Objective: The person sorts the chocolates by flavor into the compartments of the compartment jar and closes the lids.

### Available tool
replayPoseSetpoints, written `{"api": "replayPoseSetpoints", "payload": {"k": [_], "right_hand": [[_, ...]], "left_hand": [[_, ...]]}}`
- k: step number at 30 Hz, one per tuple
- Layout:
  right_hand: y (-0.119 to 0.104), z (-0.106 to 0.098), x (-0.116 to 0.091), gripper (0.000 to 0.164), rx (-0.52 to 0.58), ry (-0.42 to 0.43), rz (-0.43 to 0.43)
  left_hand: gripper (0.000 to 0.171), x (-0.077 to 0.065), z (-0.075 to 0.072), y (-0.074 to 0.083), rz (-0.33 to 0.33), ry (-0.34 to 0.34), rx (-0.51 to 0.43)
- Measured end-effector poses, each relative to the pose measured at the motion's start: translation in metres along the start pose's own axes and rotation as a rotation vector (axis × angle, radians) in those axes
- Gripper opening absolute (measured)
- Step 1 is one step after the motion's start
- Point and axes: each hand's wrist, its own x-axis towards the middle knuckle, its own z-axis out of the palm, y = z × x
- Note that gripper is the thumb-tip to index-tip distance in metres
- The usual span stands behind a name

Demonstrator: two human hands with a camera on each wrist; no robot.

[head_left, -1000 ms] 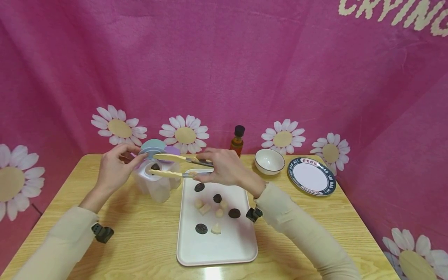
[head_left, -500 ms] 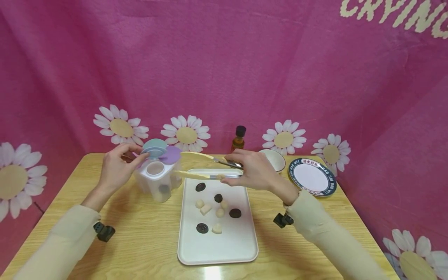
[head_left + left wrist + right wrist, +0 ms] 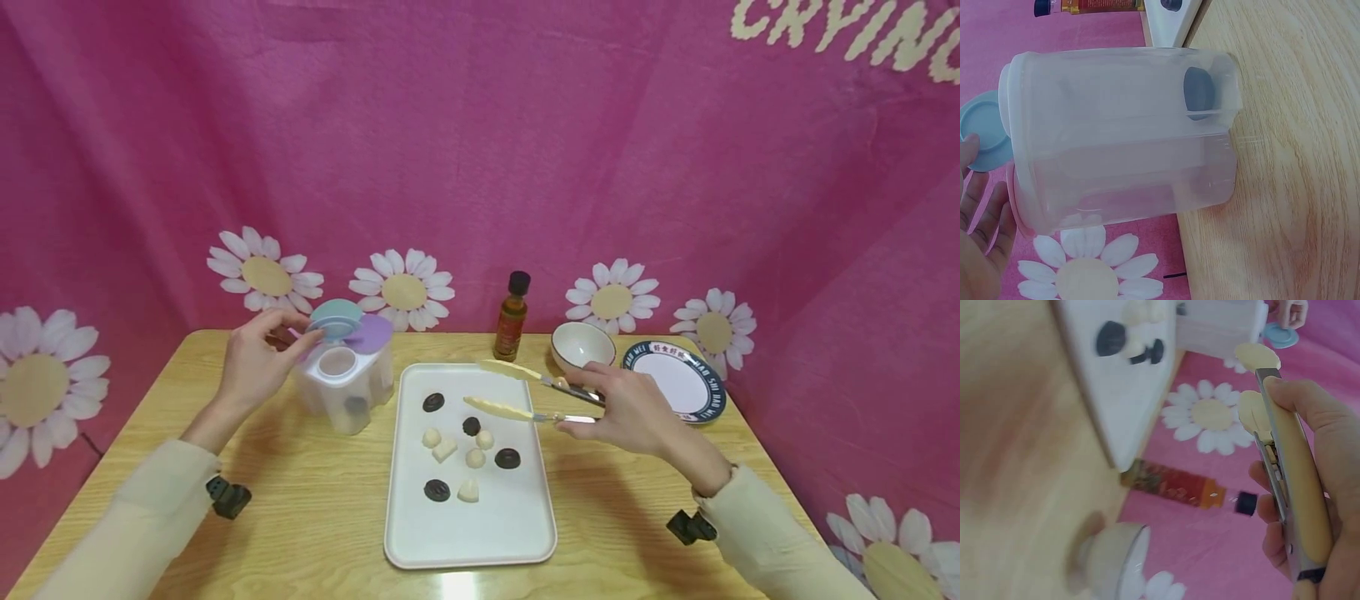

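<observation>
My left hand (image 3: pixel 258 362) pinches the raised teal flap lid (image 3: pixel 336 320) of a translucent storage container (image 3: pixel 345 404). Beneath that flap, a round opening shows in the container's top. A dark piece (image 3: pixel 1199 94) lies at the bottom of the front compartment. My right hand (image 3: pixel 630 408) holds a pair of food tongs (image 3: pixel 1297 481), whose cream tips are spread with nothing between them, over the right side of the white tray (image 3: pixel 465 537). On the tray are several dark chocolate-like pieces (image 3: pixel 507 458) and several cream ones (image 3: pixel 445 450).
An amber bottle with a black cap (image 3: pixel 511 329) stands behind the tray. To its right are a white bowl (image 3: pixel 583 346) and a blue-rimmed plate (image 3: pixel 671 379). A pink flowered cloth (image 3: pixel 480 167) hangs behind the wooden table (image 3: pixel 315 533).
The tongs let a dark piece go into the container's opening, and it now lies at the bottom. My right hand has moved right over the tray; my left keeps hold of the flap.
</observation>
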Motion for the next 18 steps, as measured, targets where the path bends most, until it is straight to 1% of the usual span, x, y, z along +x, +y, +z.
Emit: {"api": "replayPoseSetpoints", "payload": {"k": [4, 8, 14, 18], "right_hand": [[0.009, 0.004, -0.02, 0.062, -0.029, -0.04, 0.032], [0.013, 0.01, -0.038, 0.06, -0.052, -0.082, 0.053], [0.019, 0.019, -0.061, 0.052, -0.058, -0.101, 0.028], [0.021, 0.025, -0.068, 0.048, -0.042, -0.125, 0.0]], "left_hand": [[0.021, 0.0, 0.0, -0.001, 0.008, 0.002, 0.002], [0.021, -0.001, 0.0, -0.001, 0.004, -0.001, 0.006], [0.021, -0.003, 0.001, -0.002, -0.004, -0.005, 0.007], [0.021, -0.002, 0.002, -0.002, 0.007, 0.007, 0.006]]}}
